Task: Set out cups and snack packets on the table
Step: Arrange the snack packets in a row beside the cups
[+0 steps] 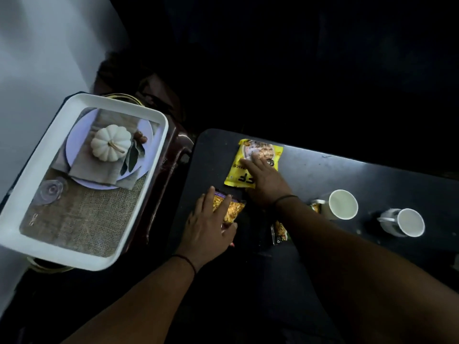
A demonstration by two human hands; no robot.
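Observation:
A yellow snack packet lies flat on the dark table, and my right hand rests on its near half with fingers spread. My left hand lies on a smaller clear packet of orange-yellow snack near the table's left edge, fingers over it and thumb at its near side. A third small packet shows partly under my right forearm. Two white cups stand to the right, one close to my right wrist, the other further right with its handle to the left.
A white tray with a printed pumpkin picture inside sits on a dark stand left of the table. A pale wall runs along the far left. Everything beyond the table's far edge is dark.

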